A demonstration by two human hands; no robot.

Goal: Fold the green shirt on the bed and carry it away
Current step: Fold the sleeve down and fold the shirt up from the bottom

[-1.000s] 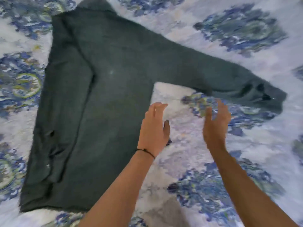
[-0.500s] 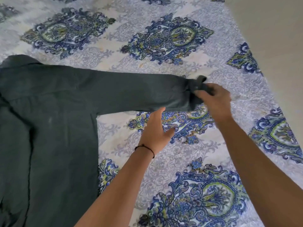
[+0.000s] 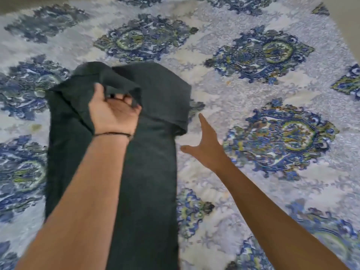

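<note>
Head view, looking down on the bed. Green shirt: dark green, laid on the bedspread as a long narrow band running from bottom centre of the view up to the upper centre-left; its right edge is straight, its top end is bunched and partly raised off the bed. L. hand: fingers curled into a loose fold of the shirt's top end, gripping the cloth; fingertips hidden by the fabric, which drapes over and to both sides of the hand. L. forearm crosses the lower part of the shirt; thin black cord bracelet at the wrist. R. hand: fingers straight and together, thumb spread out toward the shirt, holding nothing; it lies just beside the shirt's right edge, over bare bedspread, and contact w/ the bedspread cannot be told. Bedspread: pale ground w/ blue-and-green medallions. Plain beige surface beyond the bed's edge, upper right. Motion blur softens the L. side of the view.
</note>
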